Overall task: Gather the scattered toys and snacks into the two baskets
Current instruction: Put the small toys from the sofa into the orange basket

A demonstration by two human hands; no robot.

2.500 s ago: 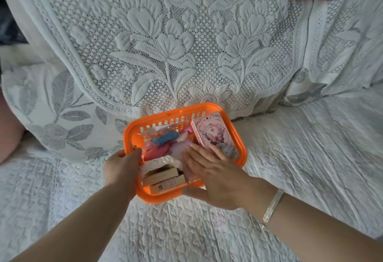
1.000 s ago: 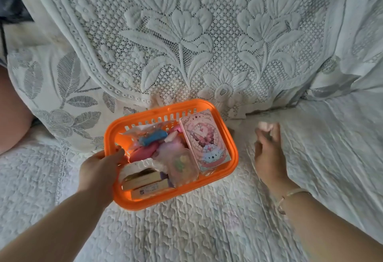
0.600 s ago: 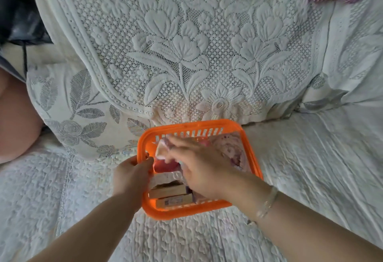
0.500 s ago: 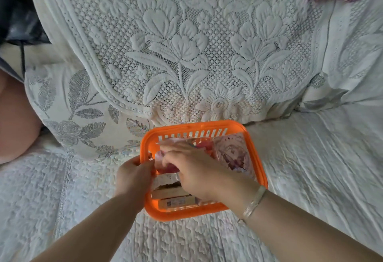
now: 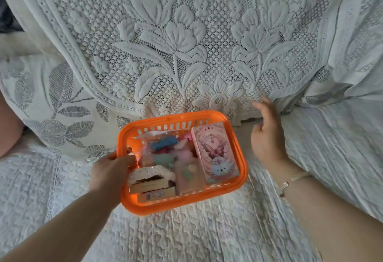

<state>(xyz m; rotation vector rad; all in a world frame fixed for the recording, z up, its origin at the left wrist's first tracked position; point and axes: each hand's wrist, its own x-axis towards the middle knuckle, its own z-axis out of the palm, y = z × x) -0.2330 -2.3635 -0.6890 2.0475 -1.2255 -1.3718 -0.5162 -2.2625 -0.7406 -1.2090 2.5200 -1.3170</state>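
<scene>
White lace sofa cover (image 5: 186, 44) fills the view; no loose toys or snacks visible on it; second basket out of frame. Orange basket (image 5: 241, 164) sits near-full on the seat: pink card box (image 5: 215, 151), snack bars (image 5: 153, 189), small packets; left hand (image 5: 109, 172) clamped on its left rim; right hand (image 5: 267, 135) beside it, fingers apart, empty.

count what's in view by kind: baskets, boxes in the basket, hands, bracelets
Orange plastic baskets: 1
Flat pink illustrated boxes: 1
Slim tan cardboard boxes, stacked at the near end: 2
Hands: 2, the left hand gripping the basket rim, the right hand open beside it
Thin silver bracelets: 1
Total: 7
The soft wrapped pieces in the middle are too jumbled to count.
</scene>
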